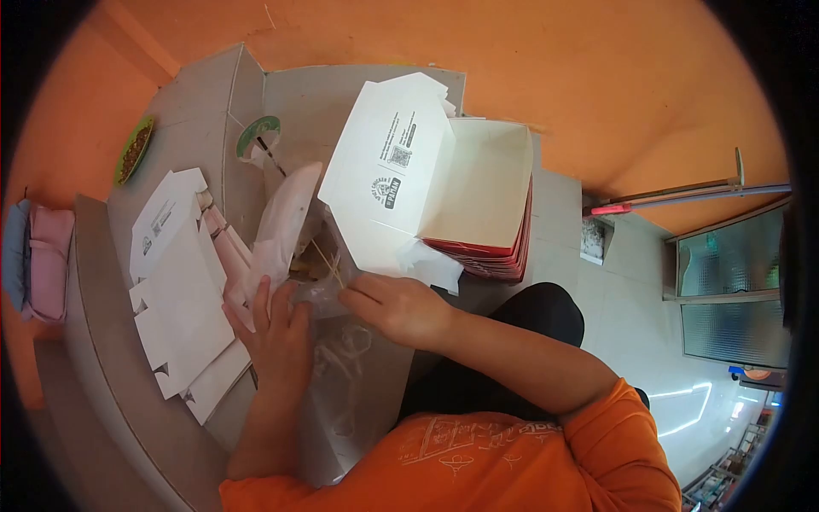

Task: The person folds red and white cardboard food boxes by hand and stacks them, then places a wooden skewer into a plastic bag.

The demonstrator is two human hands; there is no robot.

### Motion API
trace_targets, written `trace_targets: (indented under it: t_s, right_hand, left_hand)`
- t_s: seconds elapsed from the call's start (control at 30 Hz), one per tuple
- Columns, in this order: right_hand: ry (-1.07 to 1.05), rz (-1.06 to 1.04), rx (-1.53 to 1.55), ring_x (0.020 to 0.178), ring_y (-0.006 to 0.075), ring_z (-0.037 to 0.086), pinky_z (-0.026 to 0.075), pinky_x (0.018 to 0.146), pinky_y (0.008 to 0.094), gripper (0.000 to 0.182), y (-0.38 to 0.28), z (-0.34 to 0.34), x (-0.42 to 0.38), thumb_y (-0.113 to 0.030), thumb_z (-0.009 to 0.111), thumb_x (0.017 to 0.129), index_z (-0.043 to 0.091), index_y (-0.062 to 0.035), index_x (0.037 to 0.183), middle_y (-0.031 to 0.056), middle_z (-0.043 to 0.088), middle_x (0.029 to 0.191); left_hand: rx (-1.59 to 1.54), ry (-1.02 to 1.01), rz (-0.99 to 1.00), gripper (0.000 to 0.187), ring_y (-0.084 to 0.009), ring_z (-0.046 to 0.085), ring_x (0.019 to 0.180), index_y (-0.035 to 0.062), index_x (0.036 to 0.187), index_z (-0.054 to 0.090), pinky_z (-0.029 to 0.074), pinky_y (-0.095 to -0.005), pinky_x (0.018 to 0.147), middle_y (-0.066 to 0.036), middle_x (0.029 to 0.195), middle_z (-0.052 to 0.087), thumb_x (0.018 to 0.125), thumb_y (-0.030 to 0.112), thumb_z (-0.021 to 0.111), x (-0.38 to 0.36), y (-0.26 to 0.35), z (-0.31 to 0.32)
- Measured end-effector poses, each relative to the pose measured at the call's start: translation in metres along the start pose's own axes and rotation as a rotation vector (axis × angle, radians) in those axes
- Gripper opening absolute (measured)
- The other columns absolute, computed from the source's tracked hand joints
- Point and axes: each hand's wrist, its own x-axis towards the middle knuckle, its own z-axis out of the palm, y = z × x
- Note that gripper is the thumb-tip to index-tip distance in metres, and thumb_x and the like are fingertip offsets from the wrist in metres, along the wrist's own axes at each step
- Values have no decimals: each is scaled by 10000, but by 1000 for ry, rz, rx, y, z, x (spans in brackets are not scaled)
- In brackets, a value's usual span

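Both my hands work at a clear plastic bag [294, 209] at the middle of the tiled surface. My left hand [277, 328] lies at its near side, with bent, slightly spread fingers gripping the film. Thumb and fingers of my right hand [401, 309] are pinched together at the other side. Thin straw-coloured sticks [328, 258] run from those fingertips toward the bag's opening. Brownish contents show dimly through the plastic. Left of the bag lie flattened white cartons [183, 299] with a printed logo.
An open white box lid [388, 171] joins a cream-lined carton [482, 183] on a red-edged stack [495, 260]. Behind the bag is a green-and-white cup [258, 132] with a dark stick. A green dish [135, 152] of brown bits sits far left, near a pink pouch [49, 264].
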Motion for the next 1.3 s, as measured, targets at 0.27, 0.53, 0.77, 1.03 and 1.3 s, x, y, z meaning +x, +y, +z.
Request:
trace_targets:
  t_s: [0.27,0.53,0.77,1.03,1.3]
  right_hand:
    - [242,183,140,693,293,615,515,599,352,153,-19,-49,63,-35,622,796,561,-16,935,117,603,813]
    - [136,138,15,647,285,611,485,637,364,109,11,-4,70,-43,634,785,583,-44,882,98,618,728]
    - [170,74,-30,696,207,611,432,732,320,125,16,3,72,-40,629,770,592,-72,886,51,631,744]
    - [74,120,-58,704,198,615,411,747,327,125,18,0,68,-55,615,787,586,-84,905,29,633,752]
    - [96,113,-47,713,198,613,410,759,326,146,15,4,69,-41,629,761,573,-78,892,38,628,756]
  left_hand:
    - [-60,22,-25,75,-264,440,1225,121,825,592,168,-635,1050,-14,1137,546,760,112,628,2,2,3]
    - [-291,-56,-83,318,-417,272,1321,76,1033,601,191,-653,1036,-128,1363,391,720,26,578,4,0,3]
    - [-322,-45,-93,400,-493,211,1328,51,1118,586,184,-683,1021,-172,1426,320,730,-23,529,4,0,6]
    - [-308,-44,-99,402,-498,204,1328,50,1124,565,186,-595,1074,-200,1411,335,750,-53,459,6,3,2]
    - [-319,-59,-100,445,-504,197,1328,63,1163,562,179,-658,1035,-197,1431,306,737,-44,485,4,2,4]
